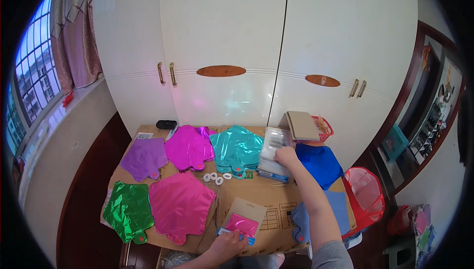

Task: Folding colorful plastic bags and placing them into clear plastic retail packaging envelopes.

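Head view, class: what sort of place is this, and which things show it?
Probably a room in a home, used for packing. White wardrobe doors with brass handles, a curtained window, and a cardboard-covered table spread with foil balloons suggest it.

Two bare forearms, bare hands, right hand (285, 156), left hand (226, 243), short grey sleeve (332, 256) on right arm, no rings or watch visible

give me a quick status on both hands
Left hand grips card packet with pink foil balloon. Right hand on clear bag stack. Nothing between them.
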A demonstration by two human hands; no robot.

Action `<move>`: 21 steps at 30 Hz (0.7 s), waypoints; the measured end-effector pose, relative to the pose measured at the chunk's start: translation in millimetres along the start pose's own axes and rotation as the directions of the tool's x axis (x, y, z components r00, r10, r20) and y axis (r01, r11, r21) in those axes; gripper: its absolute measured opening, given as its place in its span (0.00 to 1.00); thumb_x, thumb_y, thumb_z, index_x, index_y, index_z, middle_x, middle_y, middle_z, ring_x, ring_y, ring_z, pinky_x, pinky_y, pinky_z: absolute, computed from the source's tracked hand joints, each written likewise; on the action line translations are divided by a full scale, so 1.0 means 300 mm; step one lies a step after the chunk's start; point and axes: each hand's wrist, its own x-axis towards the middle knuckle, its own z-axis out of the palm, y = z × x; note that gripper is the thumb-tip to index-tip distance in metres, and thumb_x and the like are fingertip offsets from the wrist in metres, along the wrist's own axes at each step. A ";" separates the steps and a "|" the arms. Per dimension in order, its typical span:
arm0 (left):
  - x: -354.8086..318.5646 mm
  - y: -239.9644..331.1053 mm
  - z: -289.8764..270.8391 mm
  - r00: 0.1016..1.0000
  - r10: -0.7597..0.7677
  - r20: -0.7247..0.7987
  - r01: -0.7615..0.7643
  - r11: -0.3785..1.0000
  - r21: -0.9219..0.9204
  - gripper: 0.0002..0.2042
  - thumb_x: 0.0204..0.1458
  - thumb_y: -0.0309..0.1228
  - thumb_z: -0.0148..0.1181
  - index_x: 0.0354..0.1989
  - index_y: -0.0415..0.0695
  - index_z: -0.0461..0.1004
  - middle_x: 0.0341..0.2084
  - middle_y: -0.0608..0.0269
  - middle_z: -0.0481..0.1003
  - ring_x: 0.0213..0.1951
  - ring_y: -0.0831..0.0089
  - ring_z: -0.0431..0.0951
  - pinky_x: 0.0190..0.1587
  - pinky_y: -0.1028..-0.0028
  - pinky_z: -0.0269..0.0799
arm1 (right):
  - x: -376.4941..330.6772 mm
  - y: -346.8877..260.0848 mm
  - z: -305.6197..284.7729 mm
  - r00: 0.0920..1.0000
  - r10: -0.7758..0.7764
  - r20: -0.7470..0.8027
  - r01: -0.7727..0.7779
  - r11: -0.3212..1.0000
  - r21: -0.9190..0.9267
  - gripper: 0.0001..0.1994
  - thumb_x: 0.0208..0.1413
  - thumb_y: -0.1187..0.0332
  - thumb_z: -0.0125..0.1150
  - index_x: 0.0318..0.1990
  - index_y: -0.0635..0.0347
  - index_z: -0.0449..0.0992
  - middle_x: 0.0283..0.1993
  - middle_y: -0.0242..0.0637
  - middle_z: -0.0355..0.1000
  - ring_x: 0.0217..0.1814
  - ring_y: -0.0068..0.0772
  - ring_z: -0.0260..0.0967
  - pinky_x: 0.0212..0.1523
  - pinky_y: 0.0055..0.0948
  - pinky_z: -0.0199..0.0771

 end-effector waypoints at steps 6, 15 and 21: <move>0.018 0.007 -0.011 0.998 0.017 0.068 -0.019 1.000 0.020 0.14 0.43 0.32 0.55 0.39 0.43 0.72 0.33 0.44 0.76 0.30 0.63 0.79 0.30 0.70 0.76 | -0.012 -0.007 0.024 0.983 0.063 -0.172 -0.051 0.996 0.074 0.10 0.48 0.62 0.57 0.29 0.57 0.79 0.32 0.46 0.76 0.36 0.45 0.76 0.39 0.43 0.76; 0.017 0.013 0.018 0.996 0.062 0.068 -0.067 0.996 0.065 0.10 0.43 0.32 0.55 0.34 0.43 0.71 0.30 0.48 0.75 0.29 0.65 0.79 0.29 0.71 0.75 | -0.069 0.066 0.013 0.773 0.544 -0.326 -0.143 0.651 0.746 0.09 0.50 0.67 0.59 0.37 0.60 0.78 0.33 0.45 0.76 0.36 0.46 0.75 0.37 0.37 0.74; -0.006 0.007 0.022 0.998 -0.002 -0.058 0.004 0.999 0.050 0.08 0.43 0.33 0.55 0.32 0.45 0.71 0.29 0.50 0.75 0.24 0.68 0.77 0.25 0.73 0.73 | -0.303 -0.122 -0.246 0.676 0.034 -0.736 0.191 0.956 0.220 0.09 0.46 0.71 0.56 0.37 0.55 0.77 0.29 0.41 0.72 0.30 0.42 0.72 0.31 0.43 0.71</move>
